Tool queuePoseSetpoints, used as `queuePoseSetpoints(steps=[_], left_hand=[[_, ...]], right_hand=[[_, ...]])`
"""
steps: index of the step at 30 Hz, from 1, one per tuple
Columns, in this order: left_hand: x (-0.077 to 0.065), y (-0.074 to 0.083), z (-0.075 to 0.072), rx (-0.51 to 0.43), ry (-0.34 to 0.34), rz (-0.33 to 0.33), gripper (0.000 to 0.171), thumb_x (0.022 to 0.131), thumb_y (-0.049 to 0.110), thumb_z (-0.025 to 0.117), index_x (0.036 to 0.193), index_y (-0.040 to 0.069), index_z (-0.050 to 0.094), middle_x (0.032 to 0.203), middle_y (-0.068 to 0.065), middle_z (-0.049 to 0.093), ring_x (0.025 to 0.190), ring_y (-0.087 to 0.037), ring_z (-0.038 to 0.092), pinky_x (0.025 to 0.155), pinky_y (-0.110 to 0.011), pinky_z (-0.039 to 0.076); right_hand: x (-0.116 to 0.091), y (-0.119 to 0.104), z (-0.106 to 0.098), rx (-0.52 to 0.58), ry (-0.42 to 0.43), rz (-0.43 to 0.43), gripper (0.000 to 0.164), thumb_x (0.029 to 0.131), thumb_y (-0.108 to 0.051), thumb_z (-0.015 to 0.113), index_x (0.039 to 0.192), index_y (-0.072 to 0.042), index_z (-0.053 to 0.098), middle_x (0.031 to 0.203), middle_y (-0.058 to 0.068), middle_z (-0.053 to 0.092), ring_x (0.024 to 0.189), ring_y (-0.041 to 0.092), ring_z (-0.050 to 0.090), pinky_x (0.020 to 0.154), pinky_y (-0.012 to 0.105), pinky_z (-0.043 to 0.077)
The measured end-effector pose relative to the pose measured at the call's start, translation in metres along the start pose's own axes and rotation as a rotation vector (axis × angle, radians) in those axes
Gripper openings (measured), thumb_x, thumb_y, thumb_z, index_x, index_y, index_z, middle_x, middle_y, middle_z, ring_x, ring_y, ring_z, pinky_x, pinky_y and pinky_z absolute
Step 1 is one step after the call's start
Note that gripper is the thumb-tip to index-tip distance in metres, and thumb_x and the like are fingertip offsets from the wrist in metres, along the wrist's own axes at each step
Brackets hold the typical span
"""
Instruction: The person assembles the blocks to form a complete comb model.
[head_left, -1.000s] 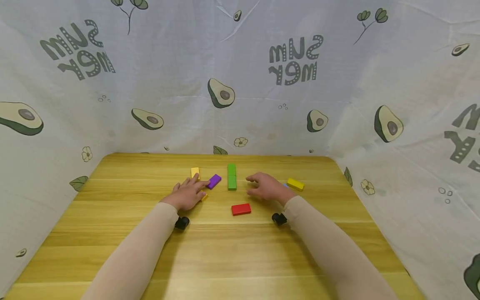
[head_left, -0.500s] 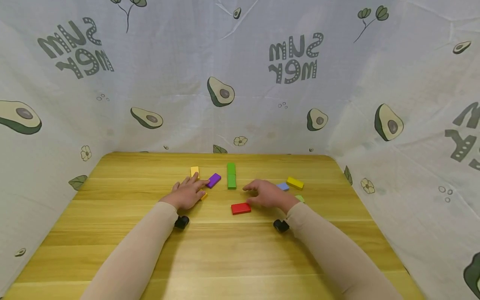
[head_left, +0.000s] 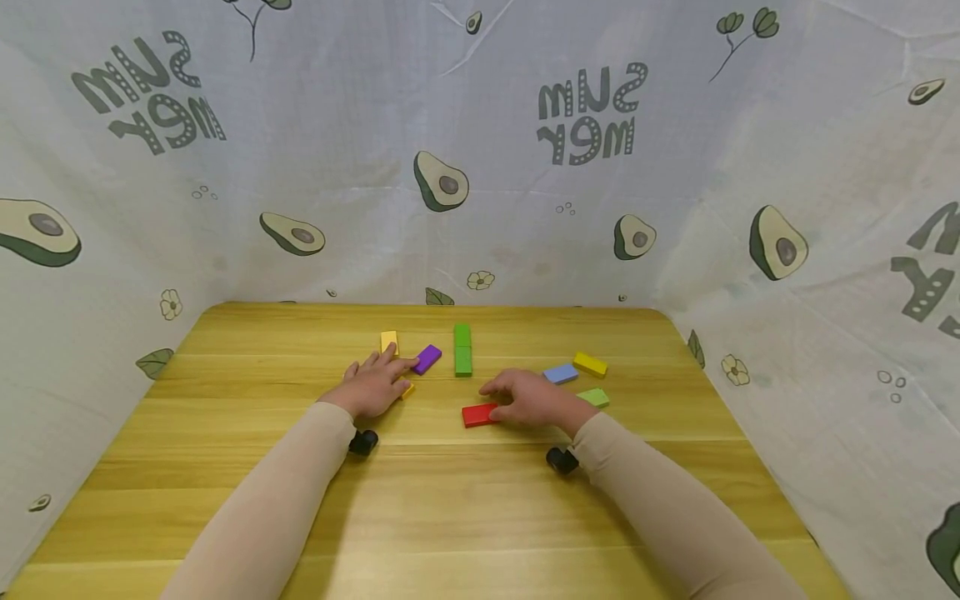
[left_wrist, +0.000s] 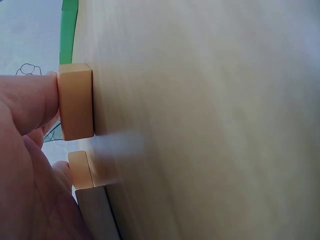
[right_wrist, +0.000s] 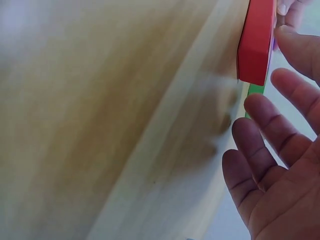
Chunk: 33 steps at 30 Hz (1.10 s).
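Note:
My left hand (head_left: pixel 370 386) lies spread over several small blocks at the table's left. Its fingertips touch a pale orange block (head_left: pixel 388 340) and a purple block (head_left: pixel 427 359); the thumb rests on an orange block (left_wrist: pixel 76 102), mostly covered in the head view. In the left wrist view a grey-looking block (left_wrist: pixel 97 212) sits under the palm. My right hand (head_left: pixel 534 398) hovers low by a red block (head_left: pixel 477 415), thumb tip at its right end and the other fingers loosely extended. The right wrist view shows those fingers apart from the red block (right_wrist: pixel 256 42).
Two green blocks (head_left: pixel 462 350) lie end to end at the middle. Behind and beside the right hand are a blue block (head_left: pixel 560 374), a yellow block (head_left: pixel 590 365) and a light green block (head_left: pixel 595 397). A patterned cloth (head_left: pixel 360 150) hangs around the wooden table (head_left: pixel 450 517).
My right hand has come nearer and lower to the red block, its thumb reaching the block's right end. The blue and light green blocks have come into sight. The left hand stays put.

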<state>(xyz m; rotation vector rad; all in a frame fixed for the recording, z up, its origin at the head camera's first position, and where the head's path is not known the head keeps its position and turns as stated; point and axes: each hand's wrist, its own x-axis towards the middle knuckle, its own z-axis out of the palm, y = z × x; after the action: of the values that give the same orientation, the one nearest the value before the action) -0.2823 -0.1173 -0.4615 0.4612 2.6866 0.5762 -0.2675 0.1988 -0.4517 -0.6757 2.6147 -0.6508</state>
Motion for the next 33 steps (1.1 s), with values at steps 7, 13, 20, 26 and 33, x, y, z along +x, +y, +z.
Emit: queuePoseSetpoints(steps=[7, 13, 20, 26, 33], left_hand=[[-0.0003, 0.0001, 0.0000, -0.006, 0.001, 0.003, 0.054, 0.114, 0.038, 0.042, 0.167, 0.031, 0.033, 0.179, -0.015, 0.000, 0.162, -0.049, 0.007, 0.126, -0.074, 0.002], [0.0009, -0.0012, 0.0010, -0.009, 0.003, 0.003, 0.054, 0.114, 0.038, 0.042, 0.167, 0.032, 0.033, 0.179, -0.015, 0.001, 0.162, -0.049, 0.007, 0.126, -0.073, 0.002], [0.0029, -0.0033, 0.0023, -0.003, 0.003, 0.002, 0.054, 0.114, 0.039, 0.041, 0.167, 0.033, 0.032, 0.179, -0.014, 0.000, 0.163, -0.048, 0.007, 0.126, -0.073, 0.002], [0.0025, -0.0024, 0.0011, -0.001, -0.001, -0.008, 0.054, 0.114, 0.040, 0.041, 0.167, 0.034, 0.031, 0.179, -0.012, -0.001, 0.163, -0.047, 0.006, 0.127, -0.072, 0.002], [0.0027, -0.0015, 0.0012, -0.001, 0.000, -0.003, 0.053, 0.114, 0.038, 0.042, 0.167, 0.033, 0.033, 0.179, -0.014, 0.001, 0.162, -0.049, 0.008, 0.126, -0.073, 0.003]], right_hand=[[-0.0015, -0.0014, 0.0027, -0.028, -0.005, -0.036, 0.039, 0.096, -0.020, 0.078, 0.135, -0.013, 0.072, 0.131, 0.002, 0.070, 0.124, 0.023, 0.064, 0.112, 0.047, 0.050], [-0.0032, -0.0016, 0.0047, -0.052, -0.006, -0.078, 0.038, 0.095, -0.017, 0.079, 0.133, -0.012, 0.074, 0.130, 0.004, 0.071, 0.120, 0.022, 0.064, 0.110, 0.046, 0.051], [-0.0049, -0.0034, 0.0034, -0.080, -0.031, -0.078, 0.036, 0.096, -0.016, 0.078, 0.132, -0.015, 0.074, 0.120, 0.001, 0.070, 0.103, 0.014, 0.060, 0.098, 0.038, 0.053], [-0.0043, -0.0026, 0.0039, -0.086, -0.060, -0.063, 0.042, 0.097, -0.015, 0.076, 0.139, -0.019, 0.071, 0.111, -0.001, 0.065, 0.094, 0.014, 0.054, 0.089, 0.034, 0.049], [-0.0034, -0.0021, 0.0083, -0.076, -0.094, -0.005, 0.057, 0.098, -0.022, 0.076, 0.153, -0.027, 0.059, 0.112, 0.001, 0.061, 0.097, 0.018, 0.054, 0.089, 0.037, 0.047]])
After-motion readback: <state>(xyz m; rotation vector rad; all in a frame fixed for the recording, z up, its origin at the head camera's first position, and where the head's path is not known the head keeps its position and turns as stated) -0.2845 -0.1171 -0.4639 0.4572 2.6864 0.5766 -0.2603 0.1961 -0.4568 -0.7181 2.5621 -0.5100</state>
